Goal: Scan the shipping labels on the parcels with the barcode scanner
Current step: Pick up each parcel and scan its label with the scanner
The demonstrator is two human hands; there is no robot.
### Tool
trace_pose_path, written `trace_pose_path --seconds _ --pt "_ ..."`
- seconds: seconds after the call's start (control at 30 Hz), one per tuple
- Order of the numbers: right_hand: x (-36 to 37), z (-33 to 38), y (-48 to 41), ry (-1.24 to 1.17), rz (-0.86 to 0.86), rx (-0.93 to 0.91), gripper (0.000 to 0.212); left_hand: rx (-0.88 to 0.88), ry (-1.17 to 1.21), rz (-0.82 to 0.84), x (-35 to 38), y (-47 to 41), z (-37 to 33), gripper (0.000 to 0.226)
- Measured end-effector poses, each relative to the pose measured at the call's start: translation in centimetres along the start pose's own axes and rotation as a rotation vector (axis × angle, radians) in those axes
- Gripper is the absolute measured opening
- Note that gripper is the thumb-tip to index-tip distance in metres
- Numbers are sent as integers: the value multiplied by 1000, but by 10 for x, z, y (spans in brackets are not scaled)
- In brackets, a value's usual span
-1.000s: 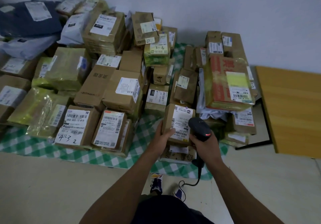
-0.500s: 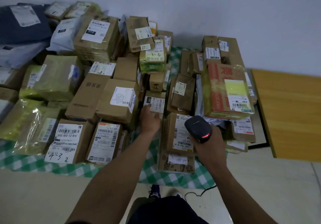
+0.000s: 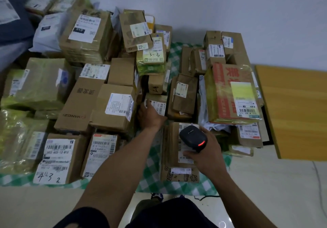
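Pale floor [image 3: 44,206] meets a white wall [image 3: 230,6]; the green checked cloth [image 3: 154,162] between them is heaped with parcels [image 3: 85,33]. A wooden board [image 3: 292,112] lies off the cloth's right edge; bare floor runs along its near edge. Over the cloth's near middle my right hand [image 3: 207,157] clenches the barcode scanner [image 3: 192,137], its head aimed lengthwise toward the wall. Further in, my left hand [image 3: 150,116] grips a small parcel [image 3: 160,102].

A plain pale wall [image 3: 230,6] is seen at the back in dim, even light. The light tiled floor [image 3: 35,208] is partly covered by a green-and-white checked cloth [image 3: 152,171]. A wooden tabletop [image 3: 297,112] is placed by the wall on the right.
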State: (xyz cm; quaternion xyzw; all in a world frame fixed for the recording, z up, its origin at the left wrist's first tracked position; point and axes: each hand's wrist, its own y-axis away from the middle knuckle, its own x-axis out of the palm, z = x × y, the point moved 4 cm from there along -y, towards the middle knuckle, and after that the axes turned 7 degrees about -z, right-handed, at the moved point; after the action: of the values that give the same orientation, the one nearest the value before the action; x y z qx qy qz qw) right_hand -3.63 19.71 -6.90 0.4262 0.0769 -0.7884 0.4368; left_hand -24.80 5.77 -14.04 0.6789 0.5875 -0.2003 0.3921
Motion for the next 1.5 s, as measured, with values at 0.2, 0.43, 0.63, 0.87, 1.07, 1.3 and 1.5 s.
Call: trace_pose_path --seconds 0.2,0.43,0.63,0.87,1.07,1.3,1.5 --pt "1 2 -4 -51 17 34 103 132 -156 -40 -27 24 -19 124" --pt "-6 8 -6 -107 21 -10 72 187 -71 -71 -81 65 -46 118" --pt "-44 25 6 -280 -29 -63 33 137 374 -114 -122 115 -58 79" --pt "-106 83 23 -689 -42 -222 48 79 761 -40 -118 182 -68 87" --pt "-122 88 29 -781 45 -271 65 183 839 17 -116 216 -80 88" --pt "-148 87 7 -806 85 -142 78 55 1037 242 -132 187 -84 58" --pt "-166 108 -6 -729 -14 -225 48 143 990 432 -144 153 -101 66"
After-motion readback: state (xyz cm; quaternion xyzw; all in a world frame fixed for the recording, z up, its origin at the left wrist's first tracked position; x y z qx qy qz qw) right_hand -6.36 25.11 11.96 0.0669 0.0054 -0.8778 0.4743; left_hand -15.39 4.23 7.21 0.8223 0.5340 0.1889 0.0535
